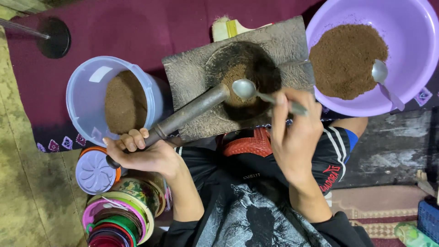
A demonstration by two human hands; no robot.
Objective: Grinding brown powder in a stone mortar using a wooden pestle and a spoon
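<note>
Brown powder sits in the stone mortar [240,75], where the left hand [137,153] grips the pestle [183,116] and right hand [295,132] fingers pinch a spoon [256,93], seemingly mid-scoop.

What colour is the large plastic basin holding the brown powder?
Light purple plastic basin, clearest in the head view.

Two hands show: the left hand [137,153] and the right hand [295,132]. There are two spoons, one spoon [256,93] over the mortar and a second spoon [382,75] in the purple basin [411,27]. One stone mortar [274,45], one pestle [183,116], one clear tub [84,98], one lilac lid [93,171], and one stack of coloured tape rolls [121,217] are in view.
</note>
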